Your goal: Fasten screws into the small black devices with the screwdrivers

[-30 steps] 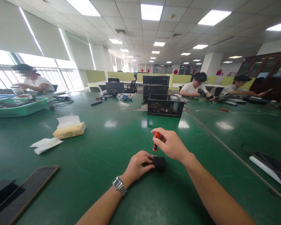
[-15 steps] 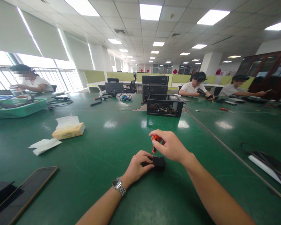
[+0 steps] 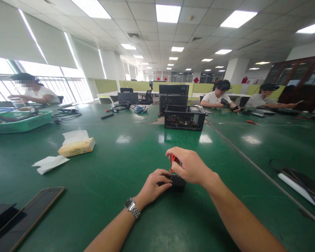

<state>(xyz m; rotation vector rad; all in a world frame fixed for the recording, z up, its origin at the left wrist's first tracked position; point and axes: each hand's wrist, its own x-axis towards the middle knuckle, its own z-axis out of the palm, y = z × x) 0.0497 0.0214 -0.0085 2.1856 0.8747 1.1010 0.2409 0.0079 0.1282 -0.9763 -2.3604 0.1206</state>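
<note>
A small black box (image 3: 179,183) rests on the green table (image 3: 107,168) in front of me. My left hand (image 3: 155,184), with a metal-band watch on its wrist, grips the box's left end between thumb and fingers. Above it, my right hand (image 3: 190,163) is closed around the handle of an orange and black screwdriver (image 3: 172,164). The screwdriver stands nearly upright, its shaft pointing down at the box by my left fingertips. The exact spot where the tip meets the box is too small to tell.
A black metal case (image 3: 185,119) stands ahead. On the left are a tissue pack (image 3: 77,146), a loose tissue (image 3: 50,163), a dark tablet (image 3: 28,213) and a green basket (image 3: 23,122). Dark devices (image 3: 304,185) lie at right. Several people sit across the table.
My right hand has shifted slightly left and its fingers have turned lower around the screwdriver handle. My left hand and the black box are almost unmoved.
</note>
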